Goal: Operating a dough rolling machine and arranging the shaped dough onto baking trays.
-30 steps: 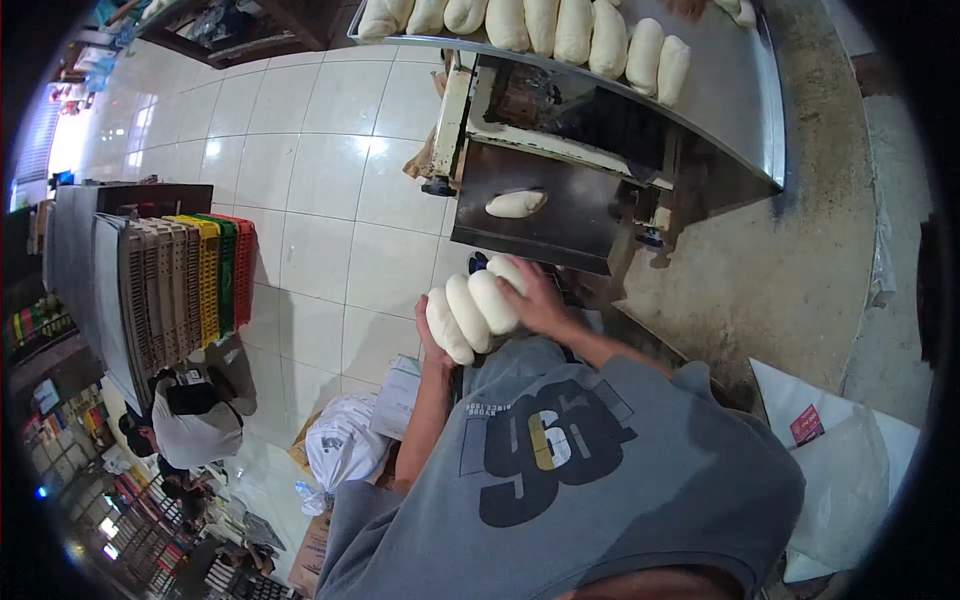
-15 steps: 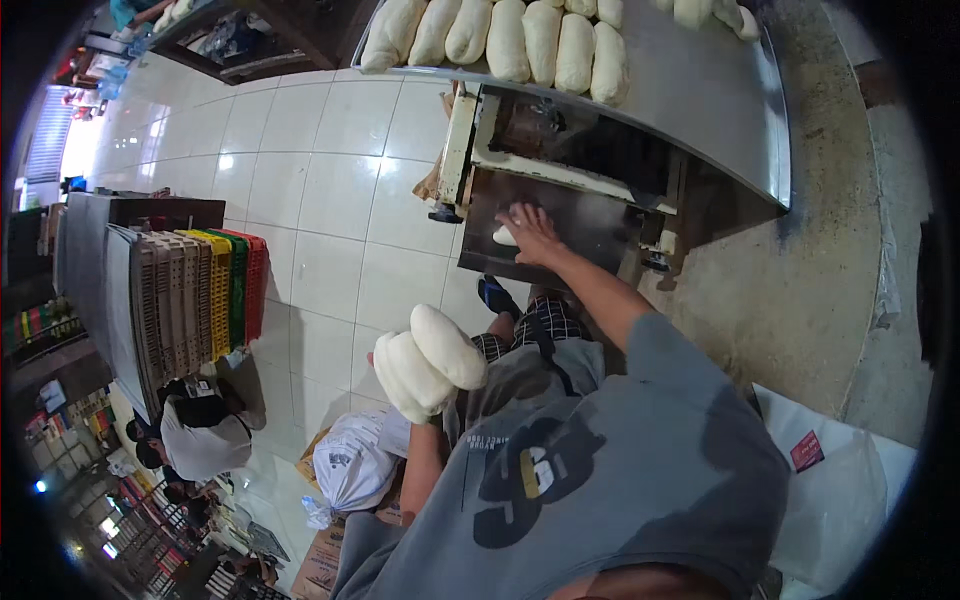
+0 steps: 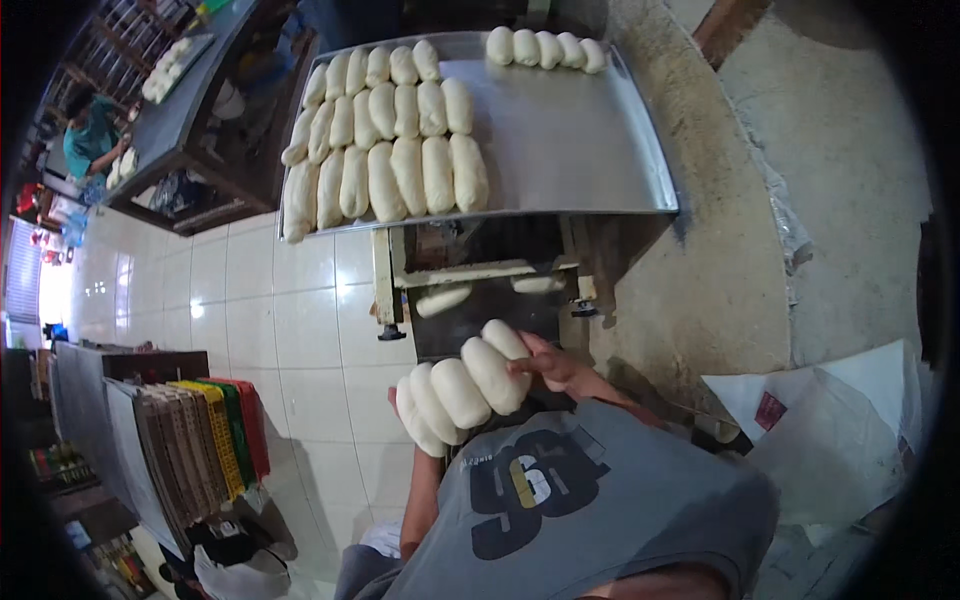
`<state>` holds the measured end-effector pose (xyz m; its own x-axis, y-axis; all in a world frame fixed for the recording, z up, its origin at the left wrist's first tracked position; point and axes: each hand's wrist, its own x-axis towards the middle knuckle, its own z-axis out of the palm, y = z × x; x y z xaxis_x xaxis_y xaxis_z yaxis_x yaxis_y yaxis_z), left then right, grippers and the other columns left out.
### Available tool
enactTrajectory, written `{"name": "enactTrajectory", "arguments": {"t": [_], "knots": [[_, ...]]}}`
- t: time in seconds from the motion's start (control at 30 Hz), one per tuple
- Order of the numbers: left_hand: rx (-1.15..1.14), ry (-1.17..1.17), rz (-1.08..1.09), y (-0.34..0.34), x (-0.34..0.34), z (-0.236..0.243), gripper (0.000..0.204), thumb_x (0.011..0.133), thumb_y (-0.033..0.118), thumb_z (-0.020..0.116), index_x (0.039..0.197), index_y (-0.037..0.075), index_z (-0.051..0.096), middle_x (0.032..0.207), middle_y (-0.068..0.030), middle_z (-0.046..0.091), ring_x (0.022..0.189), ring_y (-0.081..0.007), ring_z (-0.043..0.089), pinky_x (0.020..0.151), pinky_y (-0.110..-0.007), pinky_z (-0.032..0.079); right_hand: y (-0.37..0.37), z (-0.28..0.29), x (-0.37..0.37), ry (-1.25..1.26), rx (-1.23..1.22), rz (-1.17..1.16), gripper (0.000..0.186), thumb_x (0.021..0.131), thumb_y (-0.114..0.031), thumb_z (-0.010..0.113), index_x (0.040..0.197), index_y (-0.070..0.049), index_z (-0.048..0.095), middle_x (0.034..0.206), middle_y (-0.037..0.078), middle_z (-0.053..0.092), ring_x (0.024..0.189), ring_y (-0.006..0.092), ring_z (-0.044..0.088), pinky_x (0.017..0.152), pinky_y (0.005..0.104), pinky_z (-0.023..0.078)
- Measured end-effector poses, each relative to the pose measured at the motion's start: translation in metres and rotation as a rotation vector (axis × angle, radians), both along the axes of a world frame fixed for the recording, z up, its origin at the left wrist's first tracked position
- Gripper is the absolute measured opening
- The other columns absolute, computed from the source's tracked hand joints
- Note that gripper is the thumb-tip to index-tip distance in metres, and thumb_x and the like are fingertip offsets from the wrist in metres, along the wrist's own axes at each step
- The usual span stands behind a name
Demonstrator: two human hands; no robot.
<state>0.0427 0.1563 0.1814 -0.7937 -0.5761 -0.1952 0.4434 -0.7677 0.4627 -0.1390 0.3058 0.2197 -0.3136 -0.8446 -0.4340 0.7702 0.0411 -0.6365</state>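
Observation:
A row of several pale dough rolls [image 3: 460, 392] is held side by side in front of my shirt. My left hand [image 3: 393, 398] supports the row from below and the left end, mostly hidden behind the dough. At the other end, my right hand [image 3: 550, 368] is closed against the rolls, its thumb on the near side. Beyond them is a machine [image 3: 490, 271] with a dark lower plate [image 3: 470, 335]. One dough piece [image 3: 443, 298] lies at the left of the plate's far edge, and another dough piece [image 3: 538, 284] at the right.
Above the machine, a large metal tray [image 3: 570, 150] carries rows of dough rolls on its left and a short row at its far right. Stacked crates [image 3: 210, 440] stand at the left. A co-worker [image 3: 90, 150] is at a far-left table [image 3: 200, 110]. Plastic sheeting [image 3: 830, 430] lies right.
My right hand has come back from the machine plate to the dough in my left hand. The held row has more rolls. My view has tilted up, bringing the whole tray into sight.

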Motion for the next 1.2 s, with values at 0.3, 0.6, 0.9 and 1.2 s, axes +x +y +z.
{"name": "enactTrajectory", "arguments": {"t": [0.3, 0.6, 0.9, 1.2], "knots": [[-0.251, -0.098, -0.397, -0.099, -0.292, 0.189, 0.072, 0.086, 0.065, 0.041, 0.129, 0.007, 0.044, 0.117, -0.0113, 0.056, 0.105, -0.0247, 0.055, 0.093, -0.036, 0.042, -0.004, 0.161, -0.215, 0.725, 0.164, -0.482, 0.073, 0.07, -0.033, 0.079, 0.128, -0.007, 0.042, 0.113, 0.006, 0.056, 0.107, 0.0193, 0.053, 0.092, 0.0358, 0.043], [-1.082, -0.257, 0.119, -0.112, -0.24, 0.177, 0.037, 0.098, 0.033, 0.037, 0.106, 0.0, 0.052, 0.091, -0.0078, 0.055, 0.085, -0.0156, 0.053, 0.079, -0.028, 0.042, -0.004, 0.09, -0.232, 1.228, 0.345, -0.864, 0.024, 0.092, -0.029, 0.056, 0.091, -0.005, 0.056, 0.081, 0.005, 0.058, 0.075, 0.0133, 0.055, 0.07, 0.0288, 0.045], [-0.559, -1.269, -0.309, 0.029, 0.044, -0.04, 0.027, 0.091, 0.027, 0.057, 0.094, -0.001, 0.061, 0.081, -0.0055, 0.062, 0.072, -0.011, 0.054, 0.065, -0.026, 0.043, 0.002, -0.165, -0.084, 1.596, 0.843, 0.752, 0.079, 0.063, -0.016, 0.076, 0.132, -0.012, 0.036, 0.122, 0.019, 0.044, 0.116, 0.0371, 0.039, 0.098, 0.048, 0.031], [-0.392, -1.044, -0.316, 0.023, 0.01, -0.081, 0.03, 0.09, 0.029, 0.058, 0.105, 0.003, 0.059, 0.088, -0.0054, 0.063, 0.08, -0.0128, 0.057, 0.072, -0.025, 0.045, 0.009, -0.26, -0.072, 0.988, 0.861, 0.27, 0.082, 0.061, -0.025, 0.077, 0.129, -0.006, 0.037, 0.106, 0.02, 0.056, 0.101, 0.0366, 0.056, 0.083, 0.0468, 0.046]]}}
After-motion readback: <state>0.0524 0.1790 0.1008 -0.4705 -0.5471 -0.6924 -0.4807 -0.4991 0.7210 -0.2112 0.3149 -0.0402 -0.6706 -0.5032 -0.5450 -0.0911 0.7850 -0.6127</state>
